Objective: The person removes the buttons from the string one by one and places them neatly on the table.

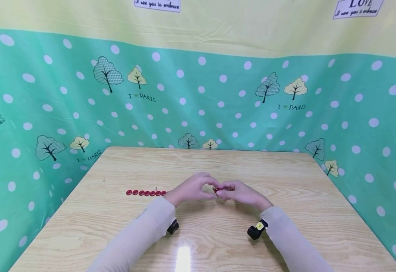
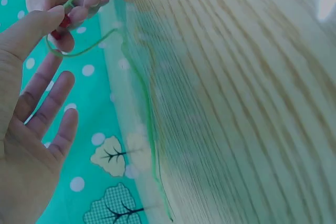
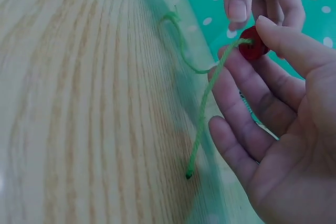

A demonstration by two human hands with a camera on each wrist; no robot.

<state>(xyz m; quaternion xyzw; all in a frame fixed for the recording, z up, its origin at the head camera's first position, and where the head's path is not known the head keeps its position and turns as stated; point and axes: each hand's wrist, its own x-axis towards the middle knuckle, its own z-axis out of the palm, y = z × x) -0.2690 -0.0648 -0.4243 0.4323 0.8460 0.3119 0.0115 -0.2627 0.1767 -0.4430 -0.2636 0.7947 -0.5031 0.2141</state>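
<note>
Both hands meet above the middle of the table. My right hand (image 3: pixel 294 108) pinches a red button (image 3: pixel 253 43) between thumb and fingertips, its lower fingers loosely bent. A green cord (image 3: pixel 198 124) comes out of the button's face and hangs with a dark tip. From the other side, my left hand (image 2: pixel 31 87) brings its thumb and a fingertip around the red button (image 2: pixel 64 21), its other fingers spread. The cord's other length (image 2: pixel 149 124) loops under the fingers and trails down over the table. Whether more than one button is between the hands is hard to tell.
A row of several red buttons (image 1: pixel 147 193) lies on the wooden table (image 1: pixel 252 166) left of my hands. A green dotted curtain (image 1: pixel 201 94) hangs behind and beside the table. Black wrist cameras (image 1: pixel 255 232) sit at the sleeves.
</note>
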